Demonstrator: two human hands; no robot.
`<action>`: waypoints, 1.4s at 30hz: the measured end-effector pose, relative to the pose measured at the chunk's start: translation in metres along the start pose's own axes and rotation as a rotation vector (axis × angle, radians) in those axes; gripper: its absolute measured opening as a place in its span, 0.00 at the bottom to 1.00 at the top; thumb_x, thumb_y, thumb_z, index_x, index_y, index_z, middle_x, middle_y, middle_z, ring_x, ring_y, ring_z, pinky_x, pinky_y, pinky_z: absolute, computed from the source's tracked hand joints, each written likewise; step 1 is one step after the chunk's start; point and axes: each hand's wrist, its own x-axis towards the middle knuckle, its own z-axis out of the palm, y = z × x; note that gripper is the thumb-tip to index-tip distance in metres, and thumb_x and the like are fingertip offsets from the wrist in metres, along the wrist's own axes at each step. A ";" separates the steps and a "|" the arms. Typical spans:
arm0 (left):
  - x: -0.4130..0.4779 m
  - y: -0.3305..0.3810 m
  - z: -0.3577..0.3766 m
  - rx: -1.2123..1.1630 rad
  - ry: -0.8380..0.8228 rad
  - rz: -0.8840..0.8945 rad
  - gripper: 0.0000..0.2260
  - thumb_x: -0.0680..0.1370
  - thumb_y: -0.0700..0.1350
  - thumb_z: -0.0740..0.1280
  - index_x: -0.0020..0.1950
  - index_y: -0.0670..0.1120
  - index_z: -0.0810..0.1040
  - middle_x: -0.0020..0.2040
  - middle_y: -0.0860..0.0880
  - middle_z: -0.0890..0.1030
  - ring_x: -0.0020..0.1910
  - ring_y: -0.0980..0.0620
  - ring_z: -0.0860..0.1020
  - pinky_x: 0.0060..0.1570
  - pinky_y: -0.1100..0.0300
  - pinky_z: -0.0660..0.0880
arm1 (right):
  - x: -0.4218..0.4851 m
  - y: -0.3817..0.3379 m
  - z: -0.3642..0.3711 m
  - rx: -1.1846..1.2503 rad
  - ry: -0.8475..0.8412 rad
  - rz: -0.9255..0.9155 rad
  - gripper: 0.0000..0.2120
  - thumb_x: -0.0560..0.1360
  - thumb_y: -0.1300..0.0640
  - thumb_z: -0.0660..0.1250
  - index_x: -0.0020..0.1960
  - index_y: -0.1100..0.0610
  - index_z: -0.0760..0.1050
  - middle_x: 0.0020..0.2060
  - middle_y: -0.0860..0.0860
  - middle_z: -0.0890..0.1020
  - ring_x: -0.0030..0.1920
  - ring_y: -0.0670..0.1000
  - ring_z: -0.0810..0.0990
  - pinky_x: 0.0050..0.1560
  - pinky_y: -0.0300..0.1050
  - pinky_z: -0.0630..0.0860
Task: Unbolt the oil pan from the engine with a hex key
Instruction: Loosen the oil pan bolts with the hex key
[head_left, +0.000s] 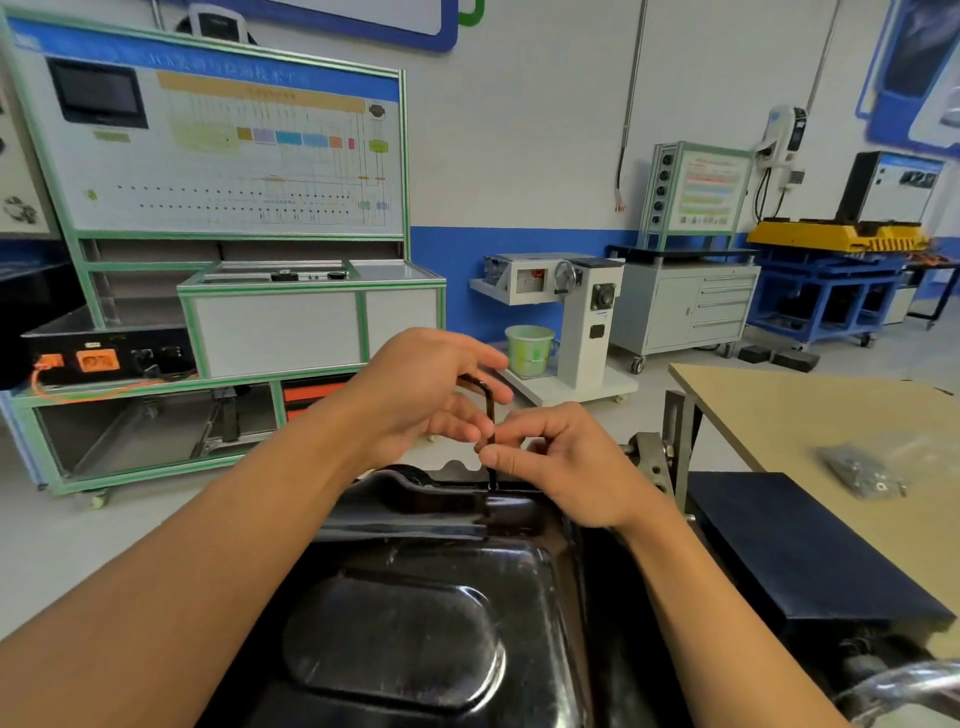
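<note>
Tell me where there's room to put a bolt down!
The tan table is bare behind the bag of parts. The dark pad beside the oil pan is bare too. It's crowded where the left hand and right hand hold the hex key.

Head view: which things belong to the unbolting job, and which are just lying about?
Job: hex key, oil pan, left hand and right hand on the key.
Lying about: bag on the table, dark pad, green bucket.

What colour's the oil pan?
Glossy black. The oil pan shows best in the head view, the only one here.
</note>
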 end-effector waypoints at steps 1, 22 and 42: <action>-0.001 0.001 -0.004 0.029 0.001 0.010 0.09 0.81 0.36 0.62 0.52 0.42 0.83 0.43 0.43 0.86 0.26 0.49 0.79 0.26 0.60 0.77 | 0.001 0.001 0.000 -0.001 0.002 -0.001 0.04 0.76 0.60 0.73 0.49 0.59 0.86 0.35 0.53 0.83 0.30 0.39 0.73 0.38 0.31 0.69; 0.003 0.001 -0.008 0.272 -0.188 0.240 0.10 0.81 0.39 0.65 0.56 0.47 0.84 0.31 0.46 0.79 0.25 0.56 0.73 0.27 0.64 0.67 | -0.002 0.002 0.002 0.043 0.020 0.016 0.04 0.77 0.60 0.72 0.46 0.53 0.85 0.35 0.45 0.84 0.33 0.39 0.74 0.40 0.36 0.72; 0.008 -0.009 0.010 0.698 0.317 0.499 0.20 0.73 0.46 0.66 0.22 0.44 0.66 0.19 0.52 0.62 0.22 0.54 0.60 0.27 0.56 0.64 | -0.001 -0.001 0.002 0.094 -0.015 0.030 0.06 0.77 0.60 0.71 0.49 0.51 0.86 0.41 0.48 0.87 0.44 0.42 0.83 0.49 0.36 0.79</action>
